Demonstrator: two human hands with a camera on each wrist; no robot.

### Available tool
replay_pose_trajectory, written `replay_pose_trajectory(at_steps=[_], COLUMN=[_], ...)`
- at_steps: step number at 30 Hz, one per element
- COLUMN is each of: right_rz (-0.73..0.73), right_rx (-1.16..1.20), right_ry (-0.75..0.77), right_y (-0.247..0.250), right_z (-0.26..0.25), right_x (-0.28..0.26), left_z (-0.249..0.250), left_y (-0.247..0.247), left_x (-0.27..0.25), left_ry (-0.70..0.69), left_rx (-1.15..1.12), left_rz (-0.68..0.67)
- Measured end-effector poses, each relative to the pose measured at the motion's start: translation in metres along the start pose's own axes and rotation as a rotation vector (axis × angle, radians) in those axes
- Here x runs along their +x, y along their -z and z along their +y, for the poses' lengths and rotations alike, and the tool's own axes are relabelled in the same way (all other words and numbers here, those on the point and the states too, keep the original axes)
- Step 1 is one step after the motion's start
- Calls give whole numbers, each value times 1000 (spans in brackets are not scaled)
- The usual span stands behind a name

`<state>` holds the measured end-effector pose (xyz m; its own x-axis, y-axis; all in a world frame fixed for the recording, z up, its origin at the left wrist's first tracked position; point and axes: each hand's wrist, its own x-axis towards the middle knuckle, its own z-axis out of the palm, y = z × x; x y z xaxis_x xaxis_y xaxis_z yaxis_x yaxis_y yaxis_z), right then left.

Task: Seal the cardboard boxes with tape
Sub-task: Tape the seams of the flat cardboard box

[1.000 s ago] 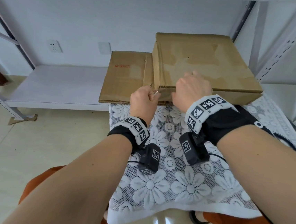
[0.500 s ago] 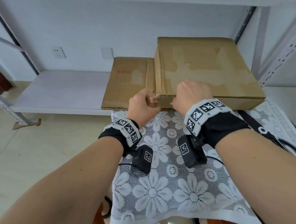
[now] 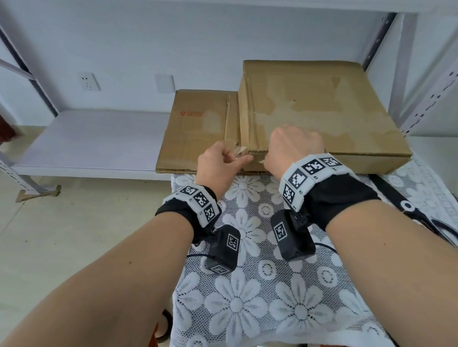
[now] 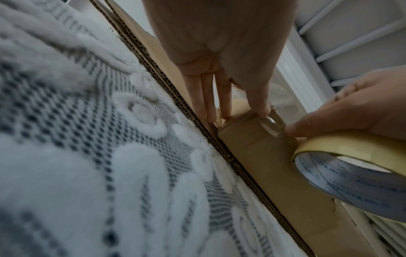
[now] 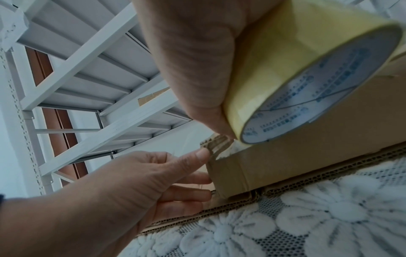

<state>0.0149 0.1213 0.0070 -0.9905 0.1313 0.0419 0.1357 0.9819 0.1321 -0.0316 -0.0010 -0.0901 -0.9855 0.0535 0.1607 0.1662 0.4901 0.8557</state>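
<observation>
A flat brown cardboard box (image 3: 326, 112) lies on a flattened cardboard sheet (image 3: 195, 136) at the table's far side. My left hand (image 3: 220, 161) is at the box's near-left corner, with thumb (image 5: 203, 153) and forefinger pinching the loose tape end (image 3: 239, 151); its other fingers (image 4: 207, 104) lie straight against the box's side. My right hand (image 3: 294, 149) grips a yellowish tape roll (image 5: 307, 78) held against the box's front top edge, just right of that corner. The roll (image 4: 351, 165) is hidden behind the hand in the head view. Clear tape (image 4: 270, 125) runs from corner to roll.
A white lace cloth (image 3: 265, 302) covers the table. Black scissors (image 3: 440, 230) lie on it to the right. A white shelf board (image 3: 99, 138) sits left of the cardboard, and perforated shelf uprights (image 3: 441, 76) stand at the right.
My left hand has moved up and right to the box's near-left corner, closing on the right hand. The right hand stays at the front edge with the roll.
</observation>
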Motion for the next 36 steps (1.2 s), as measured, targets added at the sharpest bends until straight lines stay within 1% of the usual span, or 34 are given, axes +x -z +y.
replay_pose_trajectory(at_steps=[6,14,17,24,32,36], right_rz=[-31,-59,-48,-17,-11,-1], right_rx=[11,7,2,-2,0,2], right_ry=[22,69,80,77,74,83], right_y=[2,7,4,5,6,2], right_z=[4,6,4,-1,0,1], right_x=[0,7,7,6,6,6], left_z=[1,2,6,10,13,19], left_y=[0,6,10,12,13,10], left_x=[4,13,15,21,22,18], left_ry=[29,129,156,269,279,258], left_rx=[-20,-7,10,-57,-69,-93], left_rz=[-3,19,17,-46,-84,-70])
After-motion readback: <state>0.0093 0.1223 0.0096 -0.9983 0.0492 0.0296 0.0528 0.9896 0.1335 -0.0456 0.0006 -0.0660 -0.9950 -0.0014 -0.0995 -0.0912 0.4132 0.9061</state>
